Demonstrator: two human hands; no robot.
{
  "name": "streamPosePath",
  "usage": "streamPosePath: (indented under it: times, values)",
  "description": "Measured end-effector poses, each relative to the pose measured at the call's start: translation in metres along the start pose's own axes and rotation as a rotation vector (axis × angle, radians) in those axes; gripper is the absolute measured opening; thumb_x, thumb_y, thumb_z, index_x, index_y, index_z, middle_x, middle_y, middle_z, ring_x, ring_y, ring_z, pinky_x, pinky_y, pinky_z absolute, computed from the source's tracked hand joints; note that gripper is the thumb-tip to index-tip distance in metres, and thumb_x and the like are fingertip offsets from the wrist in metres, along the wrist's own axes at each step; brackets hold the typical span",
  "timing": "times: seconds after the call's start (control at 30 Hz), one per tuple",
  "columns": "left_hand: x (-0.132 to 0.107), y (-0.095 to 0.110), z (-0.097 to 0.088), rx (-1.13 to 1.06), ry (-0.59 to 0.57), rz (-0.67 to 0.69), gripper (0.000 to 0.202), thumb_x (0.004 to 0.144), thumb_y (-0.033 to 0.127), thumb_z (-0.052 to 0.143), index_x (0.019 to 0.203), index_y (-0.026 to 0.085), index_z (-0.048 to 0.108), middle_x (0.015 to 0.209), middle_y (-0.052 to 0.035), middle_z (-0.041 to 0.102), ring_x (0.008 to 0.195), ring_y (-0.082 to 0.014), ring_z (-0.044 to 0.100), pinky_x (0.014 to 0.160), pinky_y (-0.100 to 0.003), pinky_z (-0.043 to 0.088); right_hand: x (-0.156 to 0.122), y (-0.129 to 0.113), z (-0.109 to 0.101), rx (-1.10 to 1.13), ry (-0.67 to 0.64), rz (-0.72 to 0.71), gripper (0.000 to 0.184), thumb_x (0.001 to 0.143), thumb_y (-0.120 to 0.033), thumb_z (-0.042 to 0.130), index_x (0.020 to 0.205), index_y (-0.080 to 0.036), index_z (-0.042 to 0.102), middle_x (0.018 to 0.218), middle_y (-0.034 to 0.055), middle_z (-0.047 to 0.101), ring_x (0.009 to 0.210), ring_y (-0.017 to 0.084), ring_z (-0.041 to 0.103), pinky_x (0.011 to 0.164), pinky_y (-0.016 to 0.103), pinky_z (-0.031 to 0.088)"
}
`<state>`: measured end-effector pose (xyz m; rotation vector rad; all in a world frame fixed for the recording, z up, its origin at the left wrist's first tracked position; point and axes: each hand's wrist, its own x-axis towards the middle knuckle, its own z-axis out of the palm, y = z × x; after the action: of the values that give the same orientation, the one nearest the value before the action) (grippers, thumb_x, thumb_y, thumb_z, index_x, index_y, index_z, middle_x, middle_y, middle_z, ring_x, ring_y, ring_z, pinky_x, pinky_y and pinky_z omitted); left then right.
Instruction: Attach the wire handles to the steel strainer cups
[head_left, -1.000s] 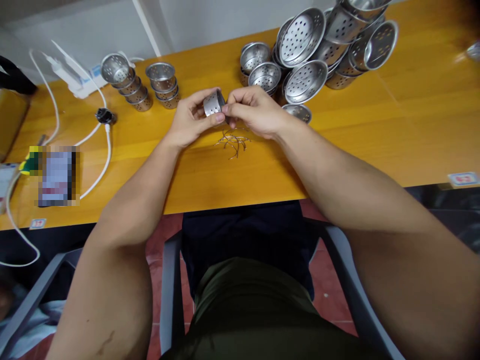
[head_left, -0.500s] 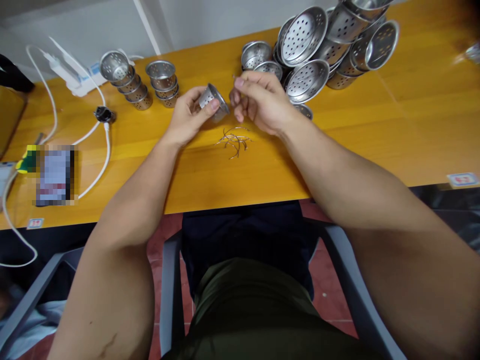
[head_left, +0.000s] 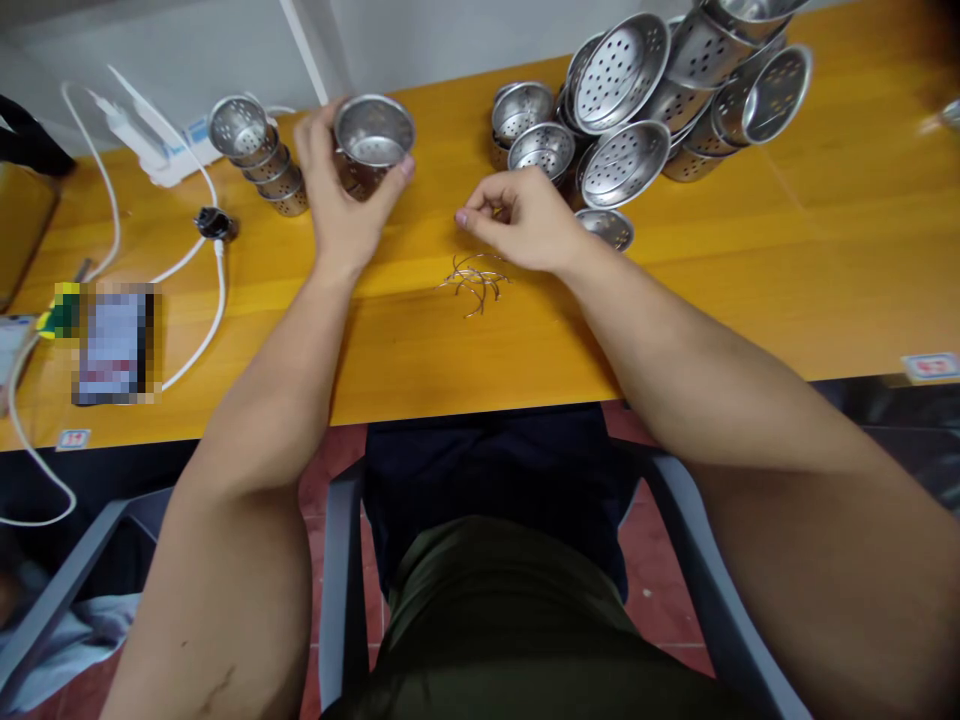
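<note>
My left hand (head_left: 337, 215) is curled around a perforated metal cup (head_left: 373, 145), thumb on its near rim and fingers behind it. The cup's mouth tips up toward me. My hand hides what is under the cup. My right hand (head_left: 521, 215) hovers over the table with thumb and fingertips pinched together. Anything between those fingertips is too small to make out. Just below it lies a small heap of thin, curved metal wires (head_left: 476, 280). Left of my left hand leans a stack of similar cups (head_left: 277, 175).
Nested small cups (head_left: 541, 150) and larger perforated cups (head_left: 626, 165) crowd the table's back right. At the left are a power strip (head_left: 176, 155), white cables, a black plug (head_left: 214, 222) and a blurred phone-like object (head_left: 112, 345). A wall borders the table's back.
My left hand has carried the cup left and back to where a short stack stood, turning its mouth upward. My right hand has drawn away from the cup and lowered slightly, still pinched.
</note>
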<state>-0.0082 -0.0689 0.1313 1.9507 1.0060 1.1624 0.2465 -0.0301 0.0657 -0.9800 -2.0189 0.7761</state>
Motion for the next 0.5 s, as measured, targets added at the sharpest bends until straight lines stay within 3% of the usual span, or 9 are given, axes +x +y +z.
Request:
streamPosePath:
  times: [0.23, 0.5]
  values:
    - [-0.014, 0.034, 0.026, 0.053, -0.023, 0.079, 0.108, 0.089, 0.079, 0.123, 0.178, 0.044, 0.072, 0.159, -0.0044, 0.086, 0.184, -0.0417, 0.054, 0.151, -0.063, 0.054, -0.005, -0.002, 0.01, 0.062, -0.087, 0.022, 0.039, 0.105, -0.054, 0.112, 0.097, -0.033, 0.08, 0.086, 0.003, 0.076, 0.081, 0.03, 0.071, 0.072, 0.045, 0.057]
    - [-0.009, 0.037, 0.021, 0.099, -0.027, 0.149, 0.107, 0.095, 0.081, 0.119, 0.181, 0.043, 0.068, 0.17, -0.0002, 0.08, 0.195, -0.0386, 0.035, 0.162, -0.063, 0.04, -0.008, -0.008, 0.012, 0.135, -0.135, 0.086, 0.03, 0.103, -0.05, 0.109, 0.094, -0.033, 0.086, 0.086, 0.0037, 0.079, 0.082, 0.029, 0.069, 0.07, 0.043, 0.053]
